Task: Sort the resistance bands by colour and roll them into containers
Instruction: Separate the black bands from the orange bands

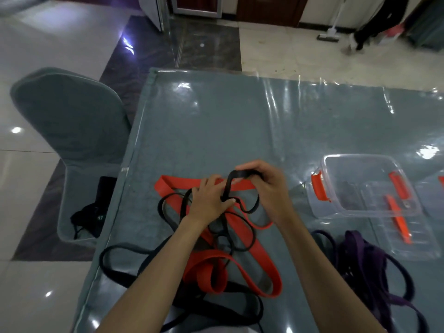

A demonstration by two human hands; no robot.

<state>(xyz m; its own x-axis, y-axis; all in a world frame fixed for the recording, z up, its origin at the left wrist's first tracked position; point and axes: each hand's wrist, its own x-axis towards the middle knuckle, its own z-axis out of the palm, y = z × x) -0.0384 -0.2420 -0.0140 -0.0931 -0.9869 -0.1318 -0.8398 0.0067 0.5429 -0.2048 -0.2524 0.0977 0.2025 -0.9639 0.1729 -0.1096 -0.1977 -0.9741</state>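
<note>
Both hands grip one black resistance band (242,175) above the tangled pile on the counter (240,121): right hand (264,181) holding its loop, left hand (211,195) pinching below. Rolling is under way; next, tighten the coil and carry it to the clear container (367,186) nearby.

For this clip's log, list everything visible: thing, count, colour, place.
Flat rubber resistance bands, black: several, tangled at table centre.
Red bands: several, under the black ones.
Purple bands: a pile, near right.
Clear plastic container with orange clips: one, right.
Clear lid: one, beside it.
Grey covered table: one.
Grey covered chair: one, left.
Dark item: on the chair seat.
Left hand: pinches a black band.
Right hand: grips the same band.
</note>
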